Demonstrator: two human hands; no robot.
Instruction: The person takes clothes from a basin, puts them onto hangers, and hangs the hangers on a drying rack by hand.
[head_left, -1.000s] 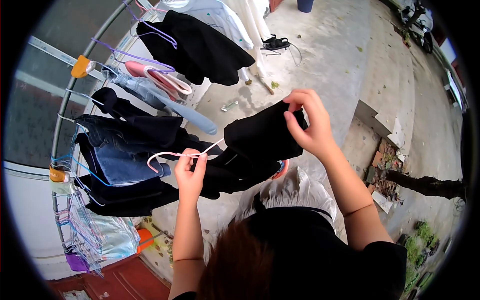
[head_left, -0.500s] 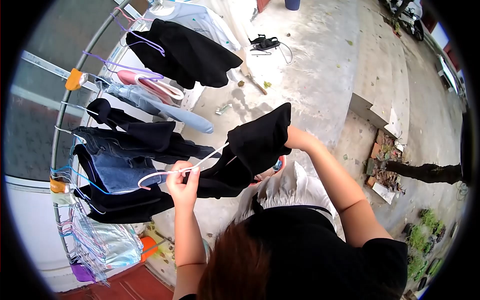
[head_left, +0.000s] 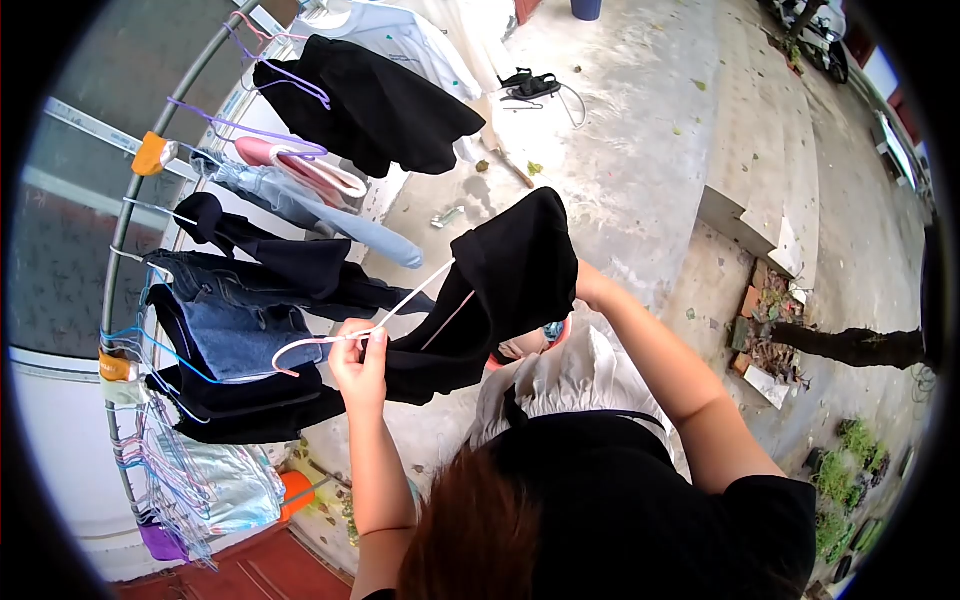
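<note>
Head | left hand [head_left: 358, 370] pinching pale hanger [head_left: 418, 293] right of the rail [head_left: 121, 222] — hook pointing left, long axis climbing rightward into black garment [head_left: 515, 262] | right hand [head_left: 588, 286] mostly behind cloth — grip can't be told

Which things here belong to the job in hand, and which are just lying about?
Belonging, it seems: pale hanger in the left hand, black garment partly over it, clothes rail, probably the red tub.

Just lying about: blue bucket, bricks, plants.

A curved metal rail [head_left: 119, 228] carries hangers [head_left: 165, 462] and clothes [head_left: 375, 108].
</note>
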